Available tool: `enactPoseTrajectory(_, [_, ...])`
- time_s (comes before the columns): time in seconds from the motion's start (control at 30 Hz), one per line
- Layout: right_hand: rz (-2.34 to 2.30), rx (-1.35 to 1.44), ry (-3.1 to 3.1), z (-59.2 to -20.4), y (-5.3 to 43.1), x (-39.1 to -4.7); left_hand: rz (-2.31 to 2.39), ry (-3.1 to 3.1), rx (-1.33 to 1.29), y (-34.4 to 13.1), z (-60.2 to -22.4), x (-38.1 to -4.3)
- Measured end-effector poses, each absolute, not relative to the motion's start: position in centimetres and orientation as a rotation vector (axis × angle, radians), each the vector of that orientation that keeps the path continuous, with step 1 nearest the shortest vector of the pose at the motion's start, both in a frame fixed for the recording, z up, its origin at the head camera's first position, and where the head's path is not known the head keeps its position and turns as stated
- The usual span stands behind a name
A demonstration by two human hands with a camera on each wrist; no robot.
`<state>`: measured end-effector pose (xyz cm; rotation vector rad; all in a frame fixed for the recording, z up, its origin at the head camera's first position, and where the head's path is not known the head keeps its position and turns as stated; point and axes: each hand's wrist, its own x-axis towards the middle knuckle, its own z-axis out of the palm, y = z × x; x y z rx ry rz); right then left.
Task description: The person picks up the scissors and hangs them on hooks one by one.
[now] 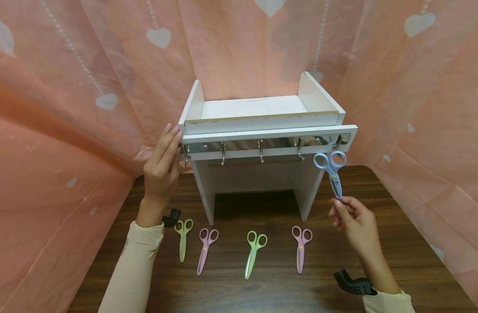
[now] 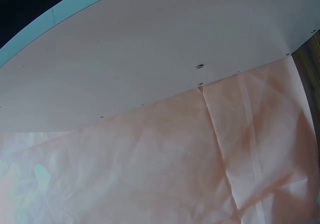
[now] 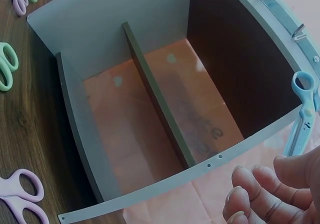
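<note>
My right hand point(image 1: 354, 221) pinches blue scissors point(image 1: 334, 178) by the tip of the blades, handles upward. Their finger loops overlap the rightmost metal hook point(image 1: 339, 141) on the rail of a white shelf unit in the head view. In the right wrist view, the blue scissors point(image 3: 303, 119) rise from between thumb and fingertips beside the shelf's side edge. My left hand point(image 1: 160, 169) rests with extended fingers against the left end of the hook board point(image 1: 239, 134). The left wrist view shows only the shelf's side panel point(image 2: 150, 59) and the curtain, not the hand.
On the dark wood table point(image 1: 278, 295) lie green scissors point(image 1: 183, 241), pink scissors point(image 1: 204, 256), more green scissors point(image 1: 251, 256) and more pink scissors point(image 1: 300, 250), in front of the shelf unit. A pink curtain point(image 1: 145, 69) with pale hearts surrounds the table.
</note>
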<state>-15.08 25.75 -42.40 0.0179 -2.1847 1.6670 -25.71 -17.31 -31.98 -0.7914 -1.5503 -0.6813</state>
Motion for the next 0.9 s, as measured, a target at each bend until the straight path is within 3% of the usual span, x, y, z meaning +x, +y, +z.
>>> enactPoseTrajectory(0.9, [1.64,-0.094,-2.249,-43.2,25.4,-13.1,-0.728,-1.538,-0.765,-16.9,-31.9,-25.4])
